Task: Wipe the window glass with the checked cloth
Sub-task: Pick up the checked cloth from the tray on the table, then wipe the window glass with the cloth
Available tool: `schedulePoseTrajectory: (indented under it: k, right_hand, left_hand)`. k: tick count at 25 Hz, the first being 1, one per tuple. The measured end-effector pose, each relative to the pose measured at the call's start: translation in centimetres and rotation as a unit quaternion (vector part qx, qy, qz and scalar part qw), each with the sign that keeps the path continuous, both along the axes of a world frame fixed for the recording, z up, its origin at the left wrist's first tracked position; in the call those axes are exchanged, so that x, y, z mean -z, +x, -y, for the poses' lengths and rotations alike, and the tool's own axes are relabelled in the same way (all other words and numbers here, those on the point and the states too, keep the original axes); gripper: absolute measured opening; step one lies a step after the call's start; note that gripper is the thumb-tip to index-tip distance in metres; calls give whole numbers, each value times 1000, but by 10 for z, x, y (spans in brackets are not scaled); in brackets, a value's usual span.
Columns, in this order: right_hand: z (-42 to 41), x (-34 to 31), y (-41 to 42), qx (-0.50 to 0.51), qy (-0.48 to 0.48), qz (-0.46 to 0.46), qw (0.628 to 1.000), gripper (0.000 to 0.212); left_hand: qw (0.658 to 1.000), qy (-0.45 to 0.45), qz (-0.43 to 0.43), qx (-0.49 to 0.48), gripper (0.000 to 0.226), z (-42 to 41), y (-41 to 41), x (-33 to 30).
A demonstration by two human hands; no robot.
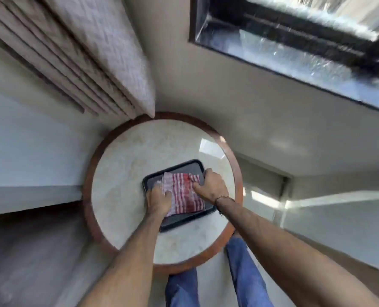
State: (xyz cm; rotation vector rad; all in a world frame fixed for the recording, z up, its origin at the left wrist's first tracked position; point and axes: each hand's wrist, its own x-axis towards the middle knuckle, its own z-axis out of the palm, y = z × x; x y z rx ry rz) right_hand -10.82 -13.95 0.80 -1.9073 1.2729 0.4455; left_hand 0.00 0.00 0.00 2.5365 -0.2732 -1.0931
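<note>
Lay rumpled on a dark rectangular tray with rounded corners [195, 166], the red-and-white checked cloth [184, 193], covering the tray's middle and its right part. Was gripped at its left edge by the left hand [158, 199], fingers curled down onto the pale fold there, knuckles up. Was pinched at its upper right corner by the right hand [210, 185], fingers closed narrowly around a bunch of the fabric; wore a thin dark bracelet [224, 197] at that wrist. Sat near the centre of a round table with a pale marble-like top and a reddish-brown wooden rim [126, 218], the tray, slightly turned against the table's edge. Stretched in from the bottom of the view toward the tray, both bare forearms. Showed below the table's near edge, legs in blue jeans [243, 269]. Hung at the upper left, reaching down to the table's far rim, a pleated beige textured curtain [100, 54]. Stood well apart from the cloth, at the upper right, the dark-framed window glass [294, 54], streaked and bright, set in a plain cream wall [217, 96]. Blurred throughout, so finer details could not be told.
</note>
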Motion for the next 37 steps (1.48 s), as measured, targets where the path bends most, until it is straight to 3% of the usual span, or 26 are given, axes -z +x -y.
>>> schedulePoseTrajectory:
  k: [5, 7, 11, 14, 17, 21, 23, 26, 29, 31, 33, 35, 36, 37]
  right_hand:
    - [-40, 81, 8, 117, -5, -2, 993, 43]
    - [-45, 84, 10, 153, 30, 3, 988, 22]
    - [-27, 40, 10, 232, 147, 17, 961, 25]
    - [13, -35, 10, 251, 182, 58, 949, 16]
    - [71, -143, 3, 302, 200, 144, 921, 20]
    - [146, -300, -16, 274, 235, 299, 883, 29]
    - [173, -371, -27, 253, 233, 392, 854, 20]
    - [212, -472, -49, 267, 158, 514, 799, 10]
    - [236, -549, -58, 371, -1, 579, 726, 15]
    - [243, -592, -57, 406, -136, 602, 674, 17]
    - [249, -621, -53, 385, -356, 591, 613, 32]
    - [260, -635, -46, 310, -576, 547, 522, 19]
    - [267, -636, -41, 254, -648, 506, 509, 7]
    - [274, -635, -35, 193, -686, 471, 520, 23]
  left_hand:
    - [992, 50, 56, -99, 53, 2, -23, 74]
    - [987, 43, 18, -156, 51, 4, -20, 80]
    - [965, -46, -105, -238, 15, 10, -12, 35]
    - [940, -115, -180, -265, 16, 33, -6, -43]
    - [936, -212, -183, -212, 17, 83, -6, -144]
    - [923, -344, -161, -64, 17, 175, 1, -290]
    - [905, -403, -137, 12, 21, 217, 6, -356]
    - [865, -481, -56, 132, 36, 278, 10, -462]
    - [806, -522, 170, 221, 41, 314, 19, -551]
    - [725, -552, 339, 235, 32, 331, 32, -602]
    - [618, -561, 503, 223, 29, 345, 47, -644]
    - [509, -535, 647, 189, 35, 362, 66, -685]
    - [482, -509, 688, 185, 42, 369, 77, -701]
    - [481, -476, 708, 201, 52, 375, 87, -715]
